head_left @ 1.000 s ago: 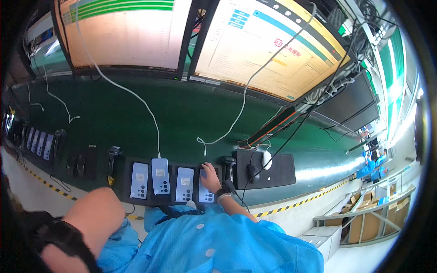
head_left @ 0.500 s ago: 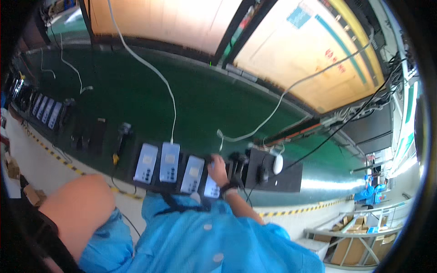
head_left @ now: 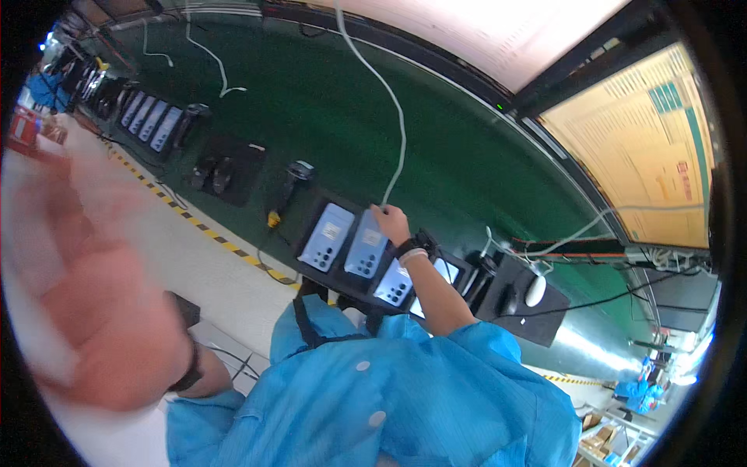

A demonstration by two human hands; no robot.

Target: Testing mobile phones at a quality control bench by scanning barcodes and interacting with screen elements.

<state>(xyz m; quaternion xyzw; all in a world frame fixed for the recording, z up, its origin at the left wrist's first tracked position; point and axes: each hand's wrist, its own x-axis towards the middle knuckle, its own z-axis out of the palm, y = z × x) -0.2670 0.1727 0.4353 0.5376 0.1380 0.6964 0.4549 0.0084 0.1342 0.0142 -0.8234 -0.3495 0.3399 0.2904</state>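
Observation:
Several pale, flat, phone-shaped devices with dark round spots at their near ends lie side by side on a black tray point(head_left: 348, 289). My right hand point(head_left: 391, 223) reaches to the far end of the second device point(head_left: 366, 245) from the left. Its fingers are pinched where the white cable point(head_left: 401, 128) meets that device. The first device point(head_left: 327, 237) lies just to the left. My right forearm partly covers the third device point(head_left: 394, 284) and the fourth device point(head_left: 436, 288). My left hand point(head_left: 117, 311) is raised at the left, apart from the bench, its fingers smeared by motion.
Left of the tray lies a black handheld scanner point(head_left: 294, 180) with a yellow part. Farther left is another row of devices point(head_left: 152, 121). A white mouse point(head_left: 535, 290) sits on a dark mat point(head_left: 545, 319) at the right. Lit screens point(head_left: 634, 124) stand behind the green bench point(head_left: 459, 171).
My right hand has moved left from the fourth device to the cable end at the second device. My left hand has risen into view, and the whole view has turned.

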